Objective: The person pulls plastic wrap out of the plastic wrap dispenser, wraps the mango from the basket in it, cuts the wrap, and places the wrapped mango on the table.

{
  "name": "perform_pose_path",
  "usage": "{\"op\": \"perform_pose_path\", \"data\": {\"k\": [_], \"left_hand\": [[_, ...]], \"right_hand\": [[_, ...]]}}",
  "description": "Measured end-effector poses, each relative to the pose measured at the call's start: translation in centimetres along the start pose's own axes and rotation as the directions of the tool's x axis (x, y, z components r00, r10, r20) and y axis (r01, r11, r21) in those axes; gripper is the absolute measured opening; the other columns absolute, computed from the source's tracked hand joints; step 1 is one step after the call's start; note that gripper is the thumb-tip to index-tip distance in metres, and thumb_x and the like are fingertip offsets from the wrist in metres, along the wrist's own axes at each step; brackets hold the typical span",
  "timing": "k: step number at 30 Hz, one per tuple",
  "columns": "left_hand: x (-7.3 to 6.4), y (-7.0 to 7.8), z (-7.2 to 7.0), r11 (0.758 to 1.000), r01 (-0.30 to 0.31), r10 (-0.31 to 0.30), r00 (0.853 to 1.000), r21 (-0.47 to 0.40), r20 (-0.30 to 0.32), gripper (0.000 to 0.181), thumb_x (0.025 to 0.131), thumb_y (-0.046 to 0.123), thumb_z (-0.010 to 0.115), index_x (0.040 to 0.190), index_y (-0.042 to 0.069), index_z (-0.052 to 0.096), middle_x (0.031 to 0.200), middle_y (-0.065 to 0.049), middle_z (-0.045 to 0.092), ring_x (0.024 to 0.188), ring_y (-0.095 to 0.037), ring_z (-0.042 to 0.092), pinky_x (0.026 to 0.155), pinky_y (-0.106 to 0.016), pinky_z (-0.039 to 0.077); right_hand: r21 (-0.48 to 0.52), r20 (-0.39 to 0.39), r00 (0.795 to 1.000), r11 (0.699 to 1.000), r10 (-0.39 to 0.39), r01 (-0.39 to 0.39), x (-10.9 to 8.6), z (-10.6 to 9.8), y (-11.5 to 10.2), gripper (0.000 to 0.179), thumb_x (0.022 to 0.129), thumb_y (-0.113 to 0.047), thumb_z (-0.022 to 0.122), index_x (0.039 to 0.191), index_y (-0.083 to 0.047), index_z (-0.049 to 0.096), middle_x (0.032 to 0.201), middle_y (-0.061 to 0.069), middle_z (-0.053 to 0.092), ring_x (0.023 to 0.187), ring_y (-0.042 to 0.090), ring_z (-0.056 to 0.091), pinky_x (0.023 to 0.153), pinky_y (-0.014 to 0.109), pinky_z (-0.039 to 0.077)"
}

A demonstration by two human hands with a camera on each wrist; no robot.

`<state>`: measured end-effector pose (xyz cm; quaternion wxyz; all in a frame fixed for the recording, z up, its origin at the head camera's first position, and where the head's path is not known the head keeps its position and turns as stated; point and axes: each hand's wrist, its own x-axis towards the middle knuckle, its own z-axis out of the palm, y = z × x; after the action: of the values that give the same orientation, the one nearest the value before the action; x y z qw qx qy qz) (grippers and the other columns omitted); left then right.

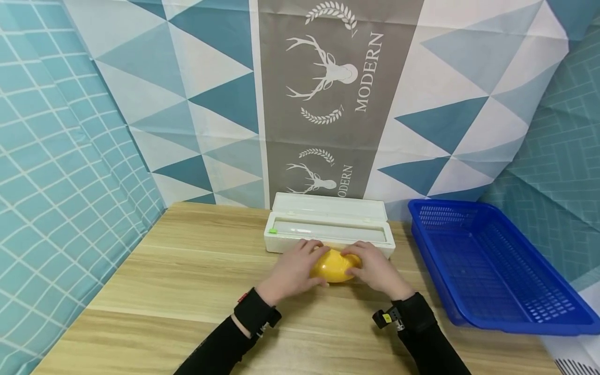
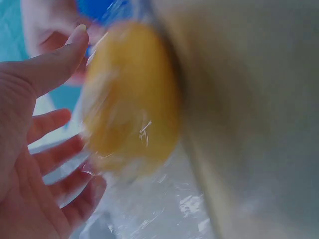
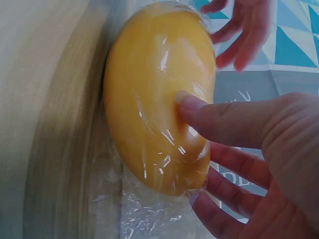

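A yellow mango (image 1: 335, 266) lies on its side on the wooden table, covered in clear cling film (image 3: 154, 219) that wrinkles and trails beyond its end. My right hand (image 1: 378, 268) holds it from the right, thumb pressed on its glossy skin and fingers curving round the far end. On the other side, my left hand (image 1: 295, 268) has its fingers spread loosely, with fingertips right at the film's edge. Directly behind the mango sits a white cling film dispenser (image 1: 330, 207) with its lid raised.
To the right stands a blue plastic basket (image 1: 436, 271) with perforated walls. A patterned cloth backdrop (image 1: 211, 104) rises along the back edge of the wooden table (image 1: 187, 271), and a blue tile-print cloth (image 1: 70, 208) hangs at the left.
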<state>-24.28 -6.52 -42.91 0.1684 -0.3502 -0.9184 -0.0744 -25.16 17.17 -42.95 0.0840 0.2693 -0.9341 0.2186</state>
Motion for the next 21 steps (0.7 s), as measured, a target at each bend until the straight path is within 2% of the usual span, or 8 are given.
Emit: {"op": "perform_pose_path", "data": {"k": [5, 10, 15, 21], "left_hand": [[-0.3, -0.2, 1.5, 1.000, -0.020, 0.020, 1.000, 0.013, -0.016, 0.084, 0.069, 0.050, 0.074, 0.137, 0.014, 0.042, 0.133, -0.007, 0.041, 0.115, -0.025, 0.038, 0.096, -0.034, 0.035], [-0.2, -0.6, 1.7, 1.000, -0.007, 0.007, 1.000, -0.013, -0.021, 0.079, 0.069, 0.039, 0.077, 0.136, 0.016, 0.042, 0.132, -0.007, 0.041, 0.114, -0.025, 0.039, 0.094, -0.034, 0.037], [-0.3, -1.0, 1.7, 0.999, 0.008, -0.009, 1.000, -0.049, -0.016, 0.071, 0.073, 0.034, 0.075, 0.134, 0.019, 0.043, 0.128, -0.004, 0.043, 0.111, -0.024, 0.041, 0.093, -0.033, 0.038], [-0.7, -1.3, 1.6, 0.997, 0.006, -0.007, 1.000, -0.073, -0.024, 0.077, 0.067, 0.034, 0.079, 0.134, 0.018, 0.043, 0.124, -0.004, 0.043, 0.108, -0.024, 0.042, 0.093, -0.033, 0.037]], "right_hand": [[-0.010, -0.030, 0.999, 1.000, -0.018, 0.018, -0.1, 0.3, 0.0, 0.043, 0.073, -0.027, 0.075, 0.113, -0.018, 0.063, 0.113, -0.002, 0.058, 0.106, 0.019, 0.050, 0.094, 0.039, 0.038], [-0.015, -0.070, 0.997, 0.999, -0.030, 0.029, -0.6, 0.4, 0.5, 0.051, 0.069, -0.030, 0.079, 0.115, -0.016, 0.062, 0.116, -0.002, 0.057, 0.107, 0.020, 0.049, 0.093, 0.039, 0.038], [-0.013, -0.075, 0.997, 1.000, -0.022, 0.021, -0.9, 0.8, 1.0, 0.055, 0.067, -0.029, 0.080, 0.116, -0.014, 0.059, 0.117, -0.001, 0.057, 0.109, 0.021, 0.049, 0.094, 0.038, 0.037], [-0.131, -0.050, 0.996, 0.989, -0.073, 0.066, -0.9, 1.7, 1.3, 0.070, 0.060, -0.029, 0.084, 0.121, -0.015, 0.052, 0.120, 0.001, 0.052, 0.109, 0.022, 0.046, 0.095, 0.037, 0.036]]}}
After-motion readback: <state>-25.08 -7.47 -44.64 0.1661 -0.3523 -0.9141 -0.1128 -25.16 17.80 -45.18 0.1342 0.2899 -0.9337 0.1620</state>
